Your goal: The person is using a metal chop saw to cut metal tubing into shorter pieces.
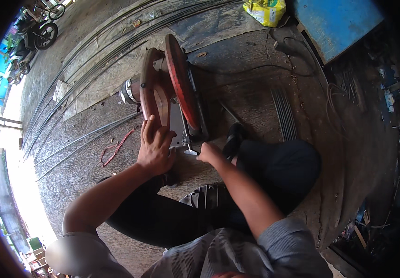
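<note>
A chop saw stands on the floor in front of me, with a brownish-red guard (150, 83) and a bright red disc-shaped part (181, 83) side by side. Silver tape wraps the motor (126, 91) at its left. My left hand (156, 146) lies on the near end of the guard, fingers stretched and somewhat apart. At the near end of the saw's base is a vise screw (186, 134) with a flat metal handle (191, 152). My right hand (209, 153) is closed at that handle's right end; its fingertips are partly hidden.
Long thin metal rods (93, 69) run across the floor at left. Several shorter rods (283, 113) lie at right. A red cord (116, 148) lies left of my hand. Beyond are a blue table (339, 28), a yellow bag (265, 13) and motorbikes (42, 34).
</note>
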A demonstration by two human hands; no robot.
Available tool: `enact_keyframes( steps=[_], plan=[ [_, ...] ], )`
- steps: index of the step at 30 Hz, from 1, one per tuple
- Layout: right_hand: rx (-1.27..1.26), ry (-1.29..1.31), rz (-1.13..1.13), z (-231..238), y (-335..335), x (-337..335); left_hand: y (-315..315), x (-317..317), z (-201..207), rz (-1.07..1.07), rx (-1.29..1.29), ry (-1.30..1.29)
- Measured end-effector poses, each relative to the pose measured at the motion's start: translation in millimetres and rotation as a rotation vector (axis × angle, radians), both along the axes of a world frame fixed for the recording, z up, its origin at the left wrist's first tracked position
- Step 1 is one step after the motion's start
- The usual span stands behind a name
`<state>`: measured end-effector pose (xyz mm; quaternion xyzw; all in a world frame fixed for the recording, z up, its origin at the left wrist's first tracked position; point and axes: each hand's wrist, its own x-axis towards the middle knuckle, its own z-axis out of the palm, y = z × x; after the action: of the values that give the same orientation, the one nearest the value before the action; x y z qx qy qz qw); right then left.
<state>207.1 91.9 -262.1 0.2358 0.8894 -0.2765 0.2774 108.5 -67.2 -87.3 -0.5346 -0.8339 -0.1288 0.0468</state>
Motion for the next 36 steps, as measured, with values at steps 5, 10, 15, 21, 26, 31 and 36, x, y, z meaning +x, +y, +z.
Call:
enact_keyframes(
  steps=[5,10,15,21,26,31,36],
  plan=[
    [-0.951,0.546,-0.927,-92,-65,15,-1,0,-6,0.016,0.020,0.019],
    [-1.415,0.371,-1.908,-131,-88,11,1,-1,-5,0.004,0.052,0.009],
    [-1.338,0.226,-1.837,-131,-106,16,1,-1,-1,-0.007,0.008,0.018],
    [-1.517,0.205,-1.636,-116,-110,3,-1,0,3,0.028,-0.059,-0.019],
    [-1.407,0.393,-1.700,-125,-98,9,0,0,4,0.012,-0.019,0.003],
    [-1.354,0.235,-1.690,-130,-94,11,-1,-1,5,-0.005,-0.001,-0.011],
    [-1.650,0.442,-1.740,-108,-92,19,-2,-2,6,0.002,-0.015,-0.022]
  ],
)
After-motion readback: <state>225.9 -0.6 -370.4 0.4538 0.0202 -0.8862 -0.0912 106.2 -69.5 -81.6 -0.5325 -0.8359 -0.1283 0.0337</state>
